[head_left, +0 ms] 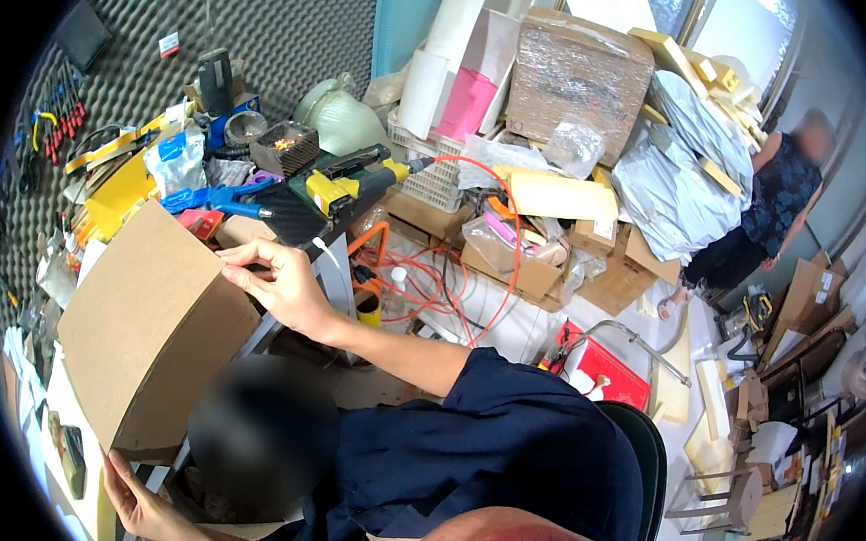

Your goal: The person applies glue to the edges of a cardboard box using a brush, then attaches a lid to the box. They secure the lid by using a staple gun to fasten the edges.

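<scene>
A plain brown cardboard box (142, 319) stands tilted over the workbench at the left, its broad face and one narrow side showing. My right hand (280, 284) pinches the box's upper right edge between thumb and fingers. Down at the lower corner, my left hand (141, 510) grips the box, its fingertips partly behind the cardboard. Just beyond the box lie a blue-handled tool (216, 198) and a yellow-and-black power tool (354, 186). A dark phone-like object (72, 459) rests on the bench beside the lower left edge.
Pliers (59, 119) hang on the grey foam wall. A red hose (513, 245) loops across the floor near a large wrapped carton (580, 82). Grey plastic bags (673, 175) are piled farther right, where another person (785, 191) stands. A red case (614, 368) lies behind my chair.
</scene>
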Available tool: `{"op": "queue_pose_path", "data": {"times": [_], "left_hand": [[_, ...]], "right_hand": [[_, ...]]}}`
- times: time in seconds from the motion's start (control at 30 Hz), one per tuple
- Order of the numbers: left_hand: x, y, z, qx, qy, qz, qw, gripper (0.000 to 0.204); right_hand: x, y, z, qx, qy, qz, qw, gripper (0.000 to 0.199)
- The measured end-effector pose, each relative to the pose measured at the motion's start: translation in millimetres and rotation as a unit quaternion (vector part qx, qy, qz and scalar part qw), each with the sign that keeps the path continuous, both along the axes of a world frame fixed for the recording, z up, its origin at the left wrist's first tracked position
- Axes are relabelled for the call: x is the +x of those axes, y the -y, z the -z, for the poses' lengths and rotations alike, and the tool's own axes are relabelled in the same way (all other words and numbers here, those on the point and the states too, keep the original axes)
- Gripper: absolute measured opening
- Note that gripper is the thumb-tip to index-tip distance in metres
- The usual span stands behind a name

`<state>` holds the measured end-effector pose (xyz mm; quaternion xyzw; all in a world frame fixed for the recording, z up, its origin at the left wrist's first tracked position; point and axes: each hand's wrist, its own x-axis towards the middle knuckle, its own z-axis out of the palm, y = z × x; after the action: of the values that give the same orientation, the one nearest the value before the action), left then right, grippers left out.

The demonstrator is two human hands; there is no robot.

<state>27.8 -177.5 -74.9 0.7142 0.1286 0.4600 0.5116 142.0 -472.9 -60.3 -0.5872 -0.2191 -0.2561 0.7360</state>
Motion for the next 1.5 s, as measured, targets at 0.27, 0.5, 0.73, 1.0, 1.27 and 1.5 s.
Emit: {"op": "queue_pose_path", "data": {"times": [0.27,0.5,0.73,1.0,1.27,1.5], "left_hand": [[-4.9,1.2,5.0,-0.042,0.003,-0.009,0.999,0.022],[-10.7,12.1,-11.1,-0.020,0.051,0.022,0.998,0.023],[-7.5,15.0,-20.3,-0.023,0.033,-0.001,0.999,0.021],[-7.4,15.9,-15.4,-0.047,0.067,0.014,0.997,0.018],[-9.7,21.5,-19.4,0.006,0.045,-0.017,0.999,0.019],[-10.1,24.6,-18.6,0.015,0.051,-0.012,0.999,0.017]], "right_hand": [[1.9,-7.2,17.8,-0.083,-0.004,0.069,0.994,0.005],[3.0,-3.0,5.0,-0.030,0.033,0.011,0.999,0.006],[6.1,-3.6,5.5,-0.045,0.033,0.035,0.998,0.008],[10.7,-1.0,7.6,-0.058,0.030,0.031,0.997,0.006],[11.0,3.9,10.1,-0.073,0.023,0.020,0.997,0.008],[3.6,-6.6,-7.3,-0.040,-0.049,0.038,0.997,0.021]]}}
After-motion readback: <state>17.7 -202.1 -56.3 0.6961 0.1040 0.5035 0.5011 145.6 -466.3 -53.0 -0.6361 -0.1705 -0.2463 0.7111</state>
